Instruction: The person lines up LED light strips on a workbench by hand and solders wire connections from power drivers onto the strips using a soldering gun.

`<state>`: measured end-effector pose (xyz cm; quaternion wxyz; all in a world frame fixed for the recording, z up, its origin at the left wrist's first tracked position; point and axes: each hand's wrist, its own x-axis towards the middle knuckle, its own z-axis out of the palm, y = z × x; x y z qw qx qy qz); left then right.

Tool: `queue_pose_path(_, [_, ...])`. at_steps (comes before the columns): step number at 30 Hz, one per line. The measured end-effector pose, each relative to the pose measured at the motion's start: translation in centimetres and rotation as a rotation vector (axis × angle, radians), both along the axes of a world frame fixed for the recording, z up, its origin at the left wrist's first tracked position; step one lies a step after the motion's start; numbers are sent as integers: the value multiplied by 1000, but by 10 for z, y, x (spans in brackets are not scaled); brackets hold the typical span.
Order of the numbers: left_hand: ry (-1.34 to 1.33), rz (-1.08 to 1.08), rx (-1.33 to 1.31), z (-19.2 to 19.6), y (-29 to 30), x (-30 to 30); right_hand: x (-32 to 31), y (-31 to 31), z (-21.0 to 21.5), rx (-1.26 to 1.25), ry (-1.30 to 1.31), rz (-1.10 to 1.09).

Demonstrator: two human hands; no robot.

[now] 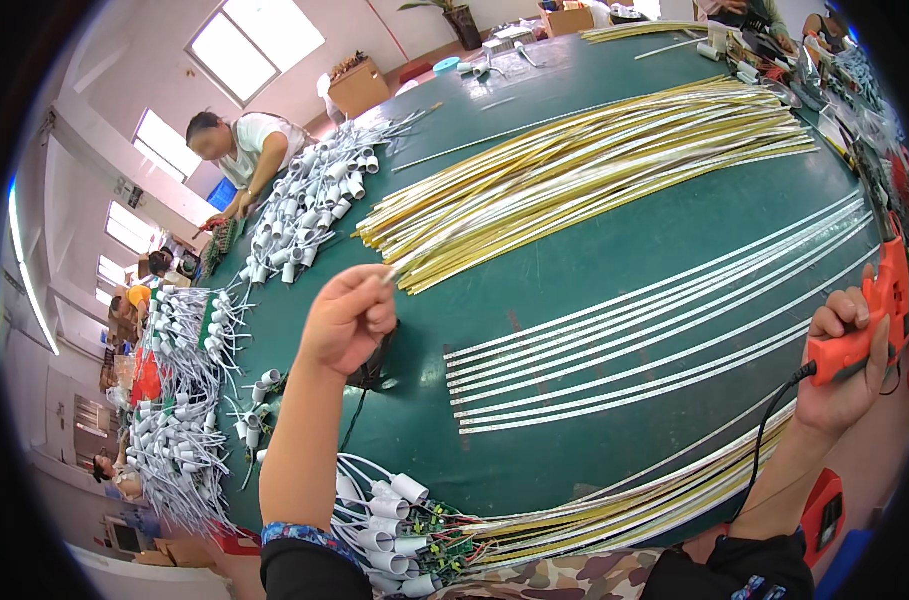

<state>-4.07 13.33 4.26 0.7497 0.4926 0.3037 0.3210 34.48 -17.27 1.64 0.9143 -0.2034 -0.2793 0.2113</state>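
My left hand (351, 318) is closed in a pinch at the near left end of the strip bundle, holding the tip of a thin pale strip (392, 274). How far that strip runs among the others is hard to see. Gripped in my right hand (843, 375), at the right side of the table, is an orange corded tool (853, 350) shaped like a soldering gun. Its black cord (771, 425) hangs down past my forearm. Between my hands several narrow white strips (630, 322) lie side by side, their left ends roughly lined up.
A large bundle of white and yellow strips (595, 165) covers the table's far middle. White lamp sockets with wires (310, 205) are heaped at the left. More sockets with circuit boards (390, 525) and strips (615, 520) lie close to my body. A co-worker (245, 150) works across the table.
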Motion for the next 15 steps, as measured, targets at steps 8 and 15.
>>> queue_pose_path(8, [332,-15,1,-29,-7,-14,7,-8,-1,82,-44,47])
queue_pose_path(15, [938,-36,194,-64,-13,-9,7,-8,-1,71,-25,50])
